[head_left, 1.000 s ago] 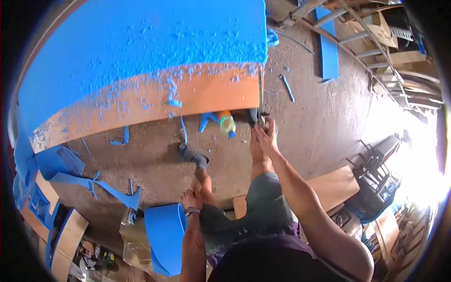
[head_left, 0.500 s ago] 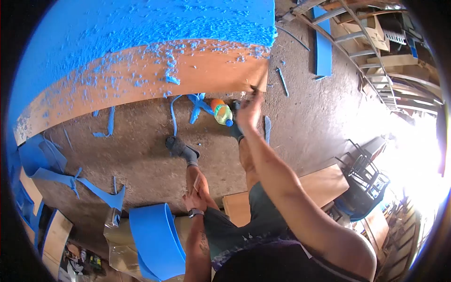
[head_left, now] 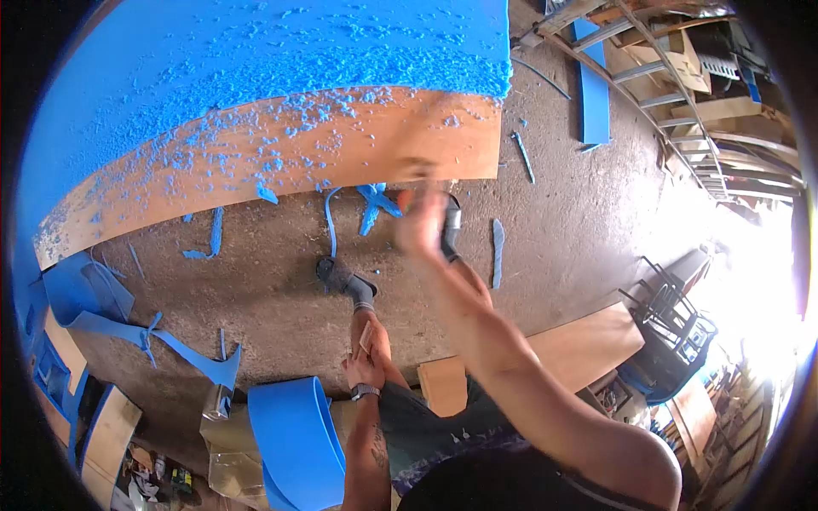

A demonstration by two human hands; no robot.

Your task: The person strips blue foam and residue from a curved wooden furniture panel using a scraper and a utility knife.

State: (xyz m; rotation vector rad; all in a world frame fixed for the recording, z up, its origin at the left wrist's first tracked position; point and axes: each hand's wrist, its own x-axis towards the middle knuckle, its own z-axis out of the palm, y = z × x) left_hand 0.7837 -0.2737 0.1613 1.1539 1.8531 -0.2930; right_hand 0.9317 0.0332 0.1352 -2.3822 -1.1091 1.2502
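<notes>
My left hand, with a watch at the wrist, is down by my left leg. A small flat light-brown piece sticks out from its fingers. My right hand is raised at the near edge of the wooden board, blurred by motion. Whatever its fingers hold is too smeared to make out. Blue foam lies over the far part of the board, and blue crumbs are scattered on the wood.
Blue scraps lie on the brown floor. A rolled blue sheet stands near my left arm. At the right are a ladder, a wooden plank and dark stacked chairs.
My right hand has moved left and slightly down from the board's corner, now covering most of the bottle. A blue scrap on the board's edge has shifted left. My left hand keeps its pose.
</notes>
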